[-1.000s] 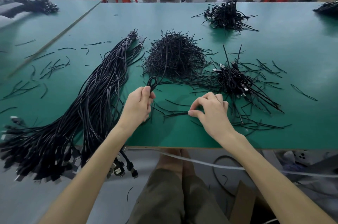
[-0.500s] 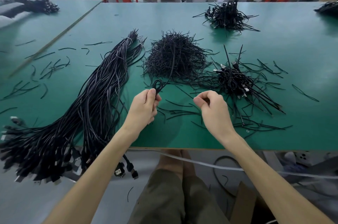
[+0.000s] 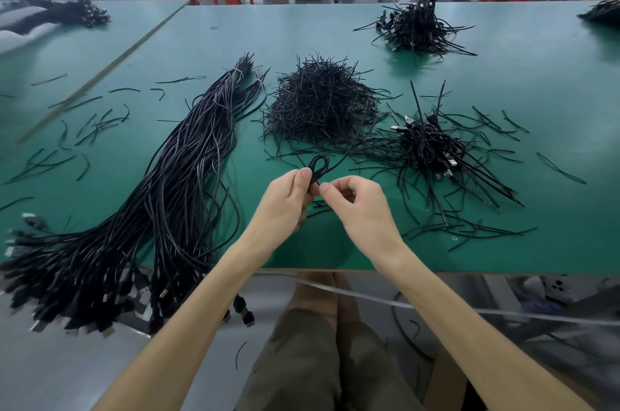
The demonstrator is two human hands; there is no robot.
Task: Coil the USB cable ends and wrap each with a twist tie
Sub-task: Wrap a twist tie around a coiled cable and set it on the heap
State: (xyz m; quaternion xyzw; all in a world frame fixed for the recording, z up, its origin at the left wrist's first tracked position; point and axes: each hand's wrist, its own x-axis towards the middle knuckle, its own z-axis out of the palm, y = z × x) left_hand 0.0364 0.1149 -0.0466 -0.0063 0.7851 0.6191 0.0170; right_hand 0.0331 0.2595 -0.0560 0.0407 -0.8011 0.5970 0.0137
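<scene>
My left hand (image 3: pixel 285 202) pinches a small coil of black USB cable (image 3: pixel 318 166) above the green table (image 3: pixel 553 102); the loop sticks up past my thumb. My right hand (image 3: pixel 359 206) is right beside it with curled fingers, its fingertips meeting the coil's base. A thin black twist tie seems pinched there, mostly hidden. The cable's free end trails up toward the mound of black twist ties (image 3: pixel 322 102).
A long bundle of uncoiled black USB cables (image 3: pixel 161 196) lies at the left, its plugs hanging over the front edge. Coiled, tied cables (image 3: pixel 432 149) are heaped at the right, another heap (image 3: pixel 416 28) at the back. Loose ties scatter the table.
My right hand lifted off the table from among the loose ties and moved left to meet my left hand at the coil. The left hand rose slightly toward the centre.
</scene>
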